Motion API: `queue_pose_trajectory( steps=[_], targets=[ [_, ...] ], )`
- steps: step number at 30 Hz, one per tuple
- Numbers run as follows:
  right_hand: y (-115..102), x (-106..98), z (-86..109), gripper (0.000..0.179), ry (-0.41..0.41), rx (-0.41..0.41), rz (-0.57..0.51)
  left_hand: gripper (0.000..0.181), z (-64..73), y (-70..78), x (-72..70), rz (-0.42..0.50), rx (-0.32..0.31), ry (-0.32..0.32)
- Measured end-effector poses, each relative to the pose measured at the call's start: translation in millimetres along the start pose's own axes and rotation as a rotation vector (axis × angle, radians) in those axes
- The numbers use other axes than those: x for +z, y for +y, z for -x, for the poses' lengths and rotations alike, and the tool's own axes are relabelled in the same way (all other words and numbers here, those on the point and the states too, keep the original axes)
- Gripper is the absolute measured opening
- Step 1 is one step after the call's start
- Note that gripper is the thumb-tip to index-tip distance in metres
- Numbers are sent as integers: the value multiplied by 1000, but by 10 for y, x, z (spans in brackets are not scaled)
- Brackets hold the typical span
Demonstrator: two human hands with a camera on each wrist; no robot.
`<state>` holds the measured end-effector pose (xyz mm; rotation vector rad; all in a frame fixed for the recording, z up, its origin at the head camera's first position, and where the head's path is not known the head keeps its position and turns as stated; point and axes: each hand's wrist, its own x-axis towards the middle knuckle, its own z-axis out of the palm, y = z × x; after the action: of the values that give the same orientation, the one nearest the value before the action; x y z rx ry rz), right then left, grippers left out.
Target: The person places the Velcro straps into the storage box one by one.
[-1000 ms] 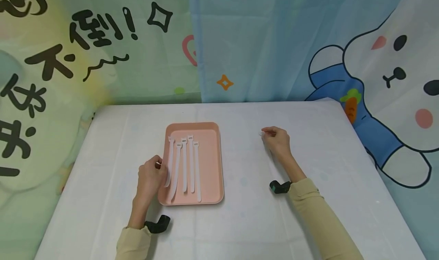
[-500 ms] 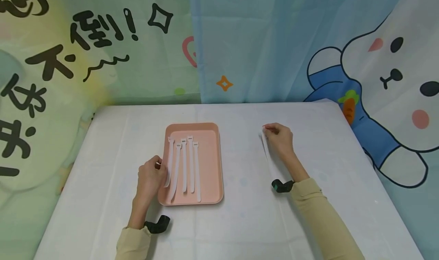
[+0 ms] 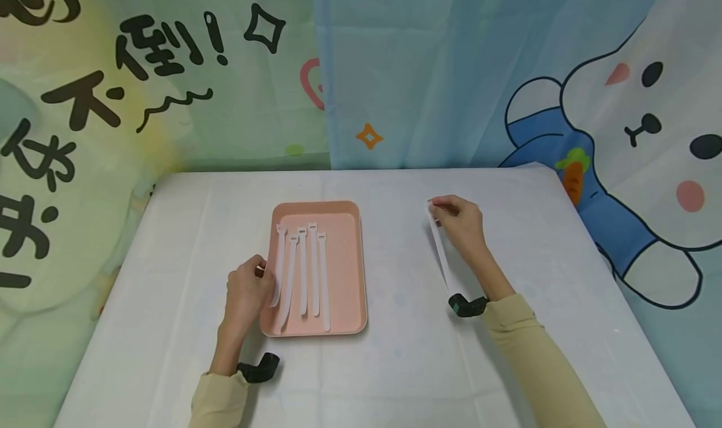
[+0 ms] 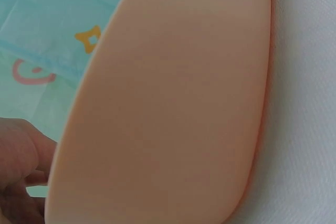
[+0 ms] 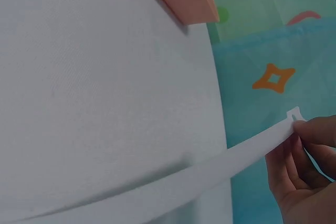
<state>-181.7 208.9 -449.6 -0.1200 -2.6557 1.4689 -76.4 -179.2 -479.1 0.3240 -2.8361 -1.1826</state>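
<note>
My right hand (image 3: 459,224) pinches the slotted head of a flat white cable tie (image 5: 210,174) between thumb and fingers. The strap's tail slants down toward the wrist camera, close over the white cloth in the head view. On the left, my left hand (image 3: 248,287) holds the left rim of a pink tray (image 3: 348,277). In the left wrist view, the tray's outer wall (image 4: 163,98) fills the middle and hides part of the fingers (image 4: 21,153). Several more white cable ties (image 3: 303,271) lie lengthwise side by side in the tray, slotted heads at the far end.
A white cloth (image 3: 389,378) covers the table, and its far edge meets a printed curtain (image 3: 429,71). Black wrist cameras sit at the left wrist (image 3: 259,368) and right wrist (image 3: 468,306).
My right hand has moved a little away from me and to the right; the cable tie's strap, barely visible at first, now shows at length. Left hand and tray have stayed put.
</note>
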Motion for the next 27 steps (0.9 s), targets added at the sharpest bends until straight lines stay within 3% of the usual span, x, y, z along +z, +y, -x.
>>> queue_pose_trajectory(
  steps=[10,27],
  targets=[
    [-266,-11,42,27,-29,-23,-103,12,-3,4,-6,2,3,-3],
    [-604,160,129,33,-144,-54,-218,11,-8,15,-14,3,-8,-8]
  ],
)
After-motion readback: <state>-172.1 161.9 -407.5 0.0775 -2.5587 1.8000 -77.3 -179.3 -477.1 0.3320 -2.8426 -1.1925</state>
